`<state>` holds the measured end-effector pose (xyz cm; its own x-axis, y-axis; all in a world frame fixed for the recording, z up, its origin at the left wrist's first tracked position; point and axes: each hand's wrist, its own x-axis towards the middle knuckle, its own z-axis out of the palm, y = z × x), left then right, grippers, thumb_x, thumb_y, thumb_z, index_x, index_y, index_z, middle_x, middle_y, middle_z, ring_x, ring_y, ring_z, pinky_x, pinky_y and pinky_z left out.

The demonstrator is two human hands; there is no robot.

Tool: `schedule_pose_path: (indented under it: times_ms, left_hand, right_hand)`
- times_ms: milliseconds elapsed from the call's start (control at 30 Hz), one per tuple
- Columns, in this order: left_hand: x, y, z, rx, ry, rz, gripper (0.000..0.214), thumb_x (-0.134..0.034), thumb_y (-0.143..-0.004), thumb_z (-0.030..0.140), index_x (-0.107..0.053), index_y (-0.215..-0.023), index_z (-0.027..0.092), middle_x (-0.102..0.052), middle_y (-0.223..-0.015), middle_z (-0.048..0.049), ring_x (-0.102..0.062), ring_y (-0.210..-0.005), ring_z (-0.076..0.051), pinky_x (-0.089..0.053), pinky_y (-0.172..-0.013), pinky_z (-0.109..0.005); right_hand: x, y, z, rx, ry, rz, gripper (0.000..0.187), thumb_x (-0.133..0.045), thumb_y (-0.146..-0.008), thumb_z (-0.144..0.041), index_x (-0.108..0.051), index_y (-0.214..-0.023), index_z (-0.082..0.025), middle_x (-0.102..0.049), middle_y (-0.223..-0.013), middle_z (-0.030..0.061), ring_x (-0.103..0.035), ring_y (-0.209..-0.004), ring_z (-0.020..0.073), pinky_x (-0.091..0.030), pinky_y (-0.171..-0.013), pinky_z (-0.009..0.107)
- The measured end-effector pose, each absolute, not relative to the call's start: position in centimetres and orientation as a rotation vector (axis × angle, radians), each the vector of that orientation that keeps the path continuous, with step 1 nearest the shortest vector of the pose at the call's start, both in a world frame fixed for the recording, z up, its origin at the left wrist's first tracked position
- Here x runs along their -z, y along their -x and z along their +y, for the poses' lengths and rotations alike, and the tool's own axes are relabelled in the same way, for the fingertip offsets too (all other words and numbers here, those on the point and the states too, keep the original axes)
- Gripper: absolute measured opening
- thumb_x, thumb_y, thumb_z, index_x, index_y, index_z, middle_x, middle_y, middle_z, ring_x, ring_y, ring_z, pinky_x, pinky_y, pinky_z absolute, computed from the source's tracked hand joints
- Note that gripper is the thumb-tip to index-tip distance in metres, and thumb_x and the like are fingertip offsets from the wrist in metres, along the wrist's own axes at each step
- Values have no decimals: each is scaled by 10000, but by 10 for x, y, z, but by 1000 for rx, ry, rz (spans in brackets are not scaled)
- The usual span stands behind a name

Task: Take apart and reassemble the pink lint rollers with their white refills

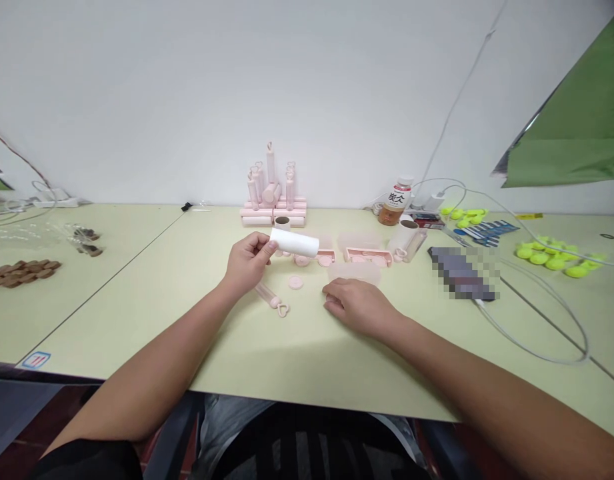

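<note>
My left hand (247, 261) is closed on one end of a white paper roll (295, 243), held level above the pale green table (297, 347). Below it lie a pink handle with a heart-shaped end (273, 299) and a small pink disc (295, 283). My right hand (354, 305) rests on the table with its fingers curled, holding nothing that I can see. Just beyond its fingers sits a translucent pink cover (354, 273). Further back lie pink roller frames (367, 256) and a second white roll (403, 237).
A stack of finished pink rollers (273, 200) stands by the wall. A drink bottle (397, 201), a charger and white cables (537, 320) are at the right, with yellow-green discs (551, 257). Brown pieces (21, 272) lie on the left table.
</note>
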<state>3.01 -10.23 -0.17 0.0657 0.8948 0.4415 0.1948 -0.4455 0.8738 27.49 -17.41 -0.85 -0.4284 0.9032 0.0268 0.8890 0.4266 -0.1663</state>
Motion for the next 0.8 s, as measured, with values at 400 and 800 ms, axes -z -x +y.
schedule_pose_path:
  times_ms: [400,800]
  left_hand:
    - [3,-30,-102,-1427,-1713,1090,280,-654,-831,444,-583,-764,181,-533,-538,47,-472,-454,-80,-394,-460,-208]
    - [1,-33,-104,-1438,-1732,1103,299,-652,-823,460,-576,-749,181,-528,-528,45,-471,-454,-81,-399,-457,-204]
  right_hand:
    - [10,-271,-175,-111,1497,-2591,241,-431,-954,-133,-661,-906,-182,-696,-952,85,-555,-916,233,-418,-773,324]
    - [21,-242,-173,-258,1087,-2810,607,-471,-951,-526,-462,-1434,-159,-398,-1512,198,-323,-1373,371,-312,-1062,523]
